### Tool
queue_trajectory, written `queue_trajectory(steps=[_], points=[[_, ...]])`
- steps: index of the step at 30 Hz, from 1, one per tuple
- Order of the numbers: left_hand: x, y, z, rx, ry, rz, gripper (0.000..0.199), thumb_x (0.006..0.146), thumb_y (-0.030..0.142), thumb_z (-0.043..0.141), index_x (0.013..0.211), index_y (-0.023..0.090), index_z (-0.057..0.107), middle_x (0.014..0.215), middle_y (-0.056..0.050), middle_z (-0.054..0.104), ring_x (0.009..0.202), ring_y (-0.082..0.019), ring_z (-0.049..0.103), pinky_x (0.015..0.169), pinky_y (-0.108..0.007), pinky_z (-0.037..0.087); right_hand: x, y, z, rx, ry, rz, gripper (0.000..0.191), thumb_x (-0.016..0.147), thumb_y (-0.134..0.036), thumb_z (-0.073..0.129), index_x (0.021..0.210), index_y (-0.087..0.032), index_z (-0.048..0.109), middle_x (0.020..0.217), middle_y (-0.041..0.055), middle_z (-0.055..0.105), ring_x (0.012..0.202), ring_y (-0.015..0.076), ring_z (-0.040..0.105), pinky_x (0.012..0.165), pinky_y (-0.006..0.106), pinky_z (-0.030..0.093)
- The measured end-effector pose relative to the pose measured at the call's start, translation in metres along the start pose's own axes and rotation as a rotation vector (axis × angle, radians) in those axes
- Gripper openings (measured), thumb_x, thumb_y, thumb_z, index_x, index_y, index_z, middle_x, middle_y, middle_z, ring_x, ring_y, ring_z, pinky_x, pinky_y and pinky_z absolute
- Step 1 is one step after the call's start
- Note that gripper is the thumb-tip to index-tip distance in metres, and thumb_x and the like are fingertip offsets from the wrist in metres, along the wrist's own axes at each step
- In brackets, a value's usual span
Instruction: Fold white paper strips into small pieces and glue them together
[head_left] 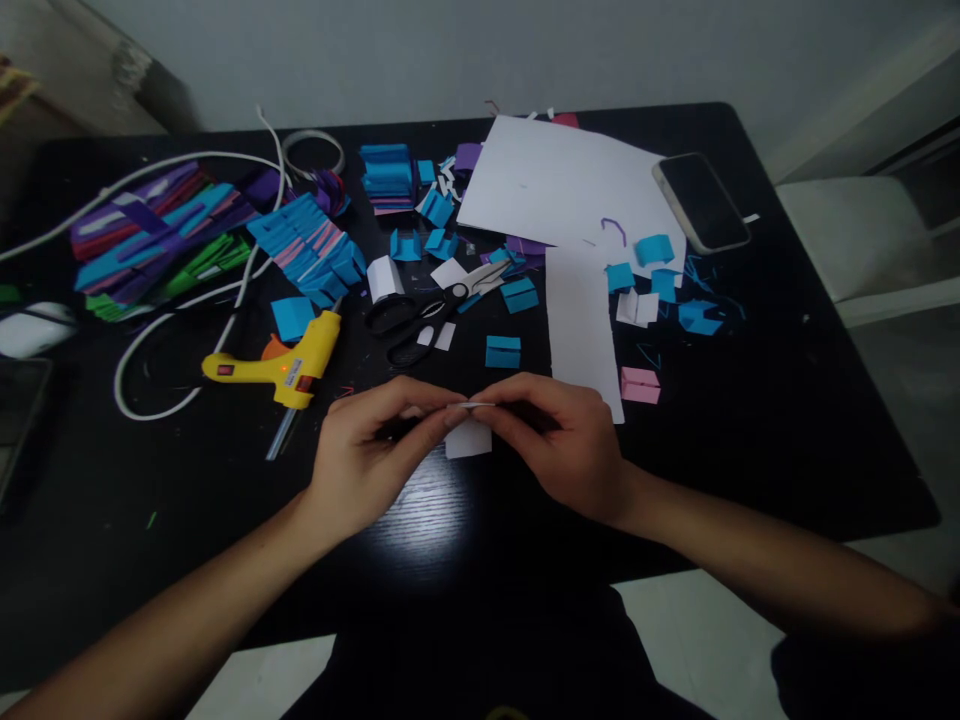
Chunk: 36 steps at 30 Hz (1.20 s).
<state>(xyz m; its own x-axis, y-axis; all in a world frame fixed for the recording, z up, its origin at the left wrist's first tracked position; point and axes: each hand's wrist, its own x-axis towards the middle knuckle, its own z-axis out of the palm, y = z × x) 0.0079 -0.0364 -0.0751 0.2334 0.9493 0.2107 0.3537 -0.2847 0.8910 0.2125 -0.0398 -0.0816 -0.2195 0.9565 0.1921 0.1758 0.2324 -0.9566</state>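
My left hand (375,445) and my right hand (559,440) meet over the front middle of the black table. Between their thumbs and forefingers they pinch a small white piece of paper (469,439). Its upper edge is seen edge-on at the fingertips, and a flat part hangs below. Just beyond my fingers lies a folded blue paper piece (502,352). Scissors (435,308) with black handles rest behind my left hand, blades partly open. To the right, a long white paper strip (583,325) lies beside a folded pink paper piece (640,385).
A yellow glue gun (289,365) lies at left, near a looping white cable (120,375). Bundled coloured paper strips (161,235) and a tape roll (313,152) sit behind it. A large white sheet (555,180) and a phone (701,200) occupy the back right.
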Motion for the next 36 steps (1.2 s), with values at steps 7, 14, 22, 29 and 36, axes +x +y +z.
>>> queue_trajectory(steps=[7, 14, 22, 29, 36], points=[[0.0003, 0.0004, -0.0006, 0.052, -0.006, 0.017, 0.004, 0.091, 0.023, 0.076, 0.095, 0.022, 0.075, 0.083, 0.0, 0.078, 0.069, -0.013, 0.07, 0.065, -0.024, 0.057, 0.0003, -0.0014, 0.001, 0.02, 0.001, 0.013, 0.011, 0.09, -0.019, 0.078, 0.099, -0.025, 0.079, 0.095, 0.0006, 0.081, 0.084, 0.017, 0.076, 0.078, 0.031, 0.064], [0.0006, 0.0018, -0.0012, 0.091, -0.022, 0.071, 0.002, 0.092, 0.023, 0.073, 0.094, 0.022, 0.073, 0.083, 0.0, 0.077, 0.068, -0.013, 0.07, 0.063, -0.025, 0.057, 0.0011, -0.0024, 0.0006, 0.068, -0.041, 0.07, 0.006, 0.092, -0.023, 0.076, 0.097, -0.022, 0.077, 0.092, 0.002, 0.079, 0.081, 0.0172, 0.075, 0.072, 0.03, 0.063], [0.0002, -0.0022, -0.0011, 0.13, -0.069, 0.115, 0.005, 0.095, 0.02, 0.068, 0.098, 0.021, 0.071, 0.083, 0.0, 0.076, 0.068, -0.013, 0.071, 0.064, -0.025, 0.056, 0.0002, 0.0014, -0.0007, 0.014, -0.059, 0.062, 0.006, 0.095, -0.025, 0.071, 0.099, -0.021, 0.072, 0.09, 0.0018, 0.074, 0.079, 0.015, 0.07, 0.068, 0.027, 0.058], [0.0006, -0.0024, -0.0027, 0.152, -0.072, 0.162, 0.004, 0.094, 0.019, 0.068, 0.096, 0.021, 0.07, 0.083, -0.001, 0.076, 0.071, -0.014, 0.071, 0.064, -0.027, 0.057, 0.0009, 0.0006, 0.0004, 0.048, -0.077, 0.087, 0.006, 0.094, -0.026, 0.07, 0.096, -0.02, 0.071, 0.087, 0.002, 0.073, 0.078, 0.0153, 0.07, 0.069, 0.028, 0.058], [-0.0012, -0.0026, -0.0022, 0.126, -0.1, 0.167, 0.007, 0.094, 0.016, 0.067, 0.097, 0.021, 0.07, 0.085, -0.001, 0.075, 0.073, -0.014, 0.07, 0.065, -0.027, 0.056, 0.0014, 0.0015, -0.0008, 0.046, -0.121, 0.062, 0.005, 0.094, -0.025, 0.07, 0.096, -0.021, 0.071, 0.088, 0.0009, 0.072, 0.079, 0.0147, 0.068, 0.071, 0.028, 0.057]])
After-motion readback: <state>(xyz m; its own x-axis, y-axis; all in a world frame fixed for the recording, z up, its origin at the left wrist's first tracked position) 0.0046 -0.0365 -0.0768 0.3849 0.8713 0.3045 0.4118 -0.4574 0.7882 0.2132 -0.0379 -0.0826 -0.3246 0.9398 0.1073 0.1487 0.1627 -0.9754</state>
